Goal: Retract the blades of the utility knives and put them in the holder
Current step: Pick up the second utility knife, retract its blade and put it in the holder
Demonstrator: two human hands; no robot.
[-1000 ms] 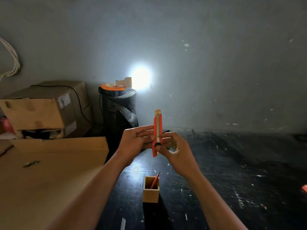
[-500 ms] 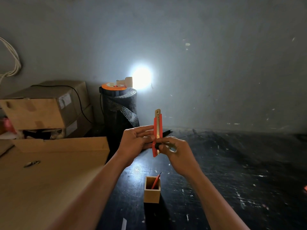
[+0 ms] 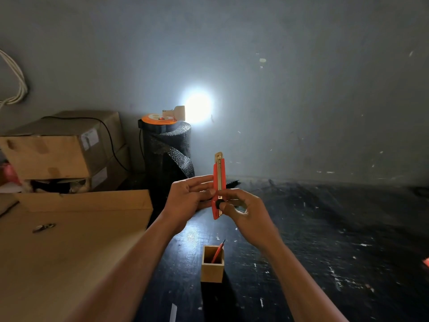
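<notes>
Fingers [image 3: 228, 206] on slim orange plastic knife [image 3: 219, 182], seemingly upright

Both hands raised, left hand [image 3: 188, 196] and right hand [image 3: 246, 211] pinching.

two utility knives [image 3: 219, 182], one holder [image 3: 212, 270], perhaps two boxes [image 3: 58, 149]

Open air above the holder [image 3: 212, 273]; cardboard sheet [image 3: 69, 240] crowds its left.
</notes>
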